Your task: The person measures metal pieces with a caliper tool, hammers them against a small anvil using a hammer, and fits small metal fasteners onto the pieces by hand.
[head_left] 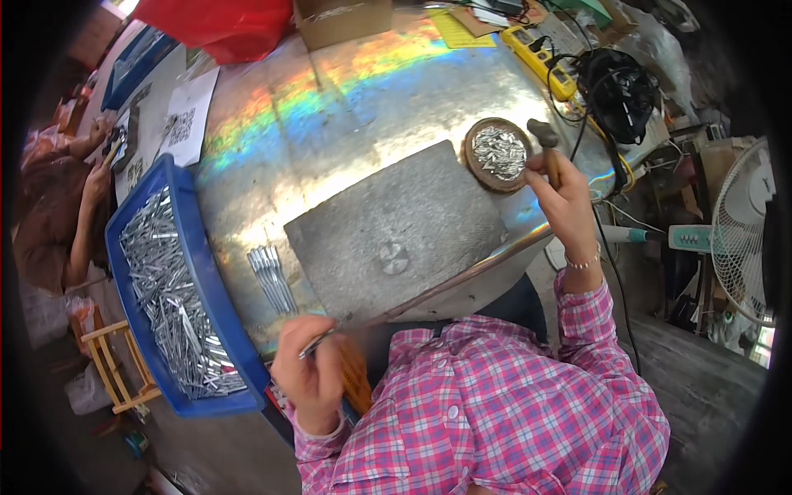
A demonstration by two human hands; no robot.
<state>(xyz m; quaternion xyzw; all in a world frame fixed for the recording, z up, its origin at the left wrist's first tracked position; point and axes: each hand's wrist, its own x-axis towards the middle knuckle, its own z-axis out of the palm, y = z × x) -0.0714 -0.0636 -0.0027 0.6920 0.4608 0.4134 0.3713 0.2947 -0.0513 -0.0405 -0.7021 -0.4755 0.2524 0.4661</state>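
My left hand (308, 367) is closed round a thin silver metal piece (318, 341), held just off the table's near edge. My right hand (566, 206) grips a small hammer (544, 136) by its wooden handle, with the thumb and fingertips by the rim of a round brown dish (474, 176). Small shiny metal pins (500, 153) fill that dish. Between my hands lies a flat grey slab (355, 223) with a round metal disc (394, 257) on it. Left of the slab, several slim metal rods (271, 279) lie side by side.
A blue bin (216, 313) heaped with metal rods stands on the left. Farther off are a red bag (219, 29), a cardboard box (342, 23) and a yellow power strip (540, 62). A white fan (745, 231) stands right. Another person's arm (87, 210) shows far left.
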